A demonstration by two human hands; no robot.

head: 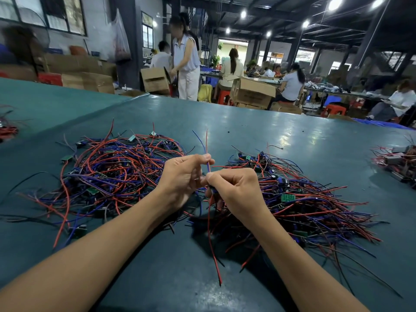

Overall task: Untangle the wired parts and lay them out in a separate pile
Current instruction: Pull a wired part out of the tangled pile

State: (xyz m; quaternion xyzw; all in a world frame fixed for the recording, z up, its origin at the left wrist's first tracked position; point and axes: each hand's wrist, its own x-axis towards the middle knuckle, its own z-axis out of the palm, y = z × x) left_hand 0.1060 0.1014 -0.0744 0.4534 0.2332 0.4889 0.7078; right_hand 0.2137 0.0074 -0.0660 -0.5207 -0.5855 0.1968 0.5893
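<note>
Two heaps of red, blue and black wired parts lie on the teal table (258, 136). The tangled heap (112, 174) is on the left, the other heap (299, 199) on the right. Between them, above the table, my left hand (182, 179) pinches a red and a blue wire (206, 145) that stick upward. My right hand (234, 190) grips the same wired part lower down, its small body hidden in my fingers. A long red wire (211, 239) hangs from that hand toward the near table edge.
More wired parts lie at the far left edge (7, 129) and a stack of components (398, 161) at the far right. Behind the table stand cardboard boxes (252, 93), red stools, and several people working.
</note>
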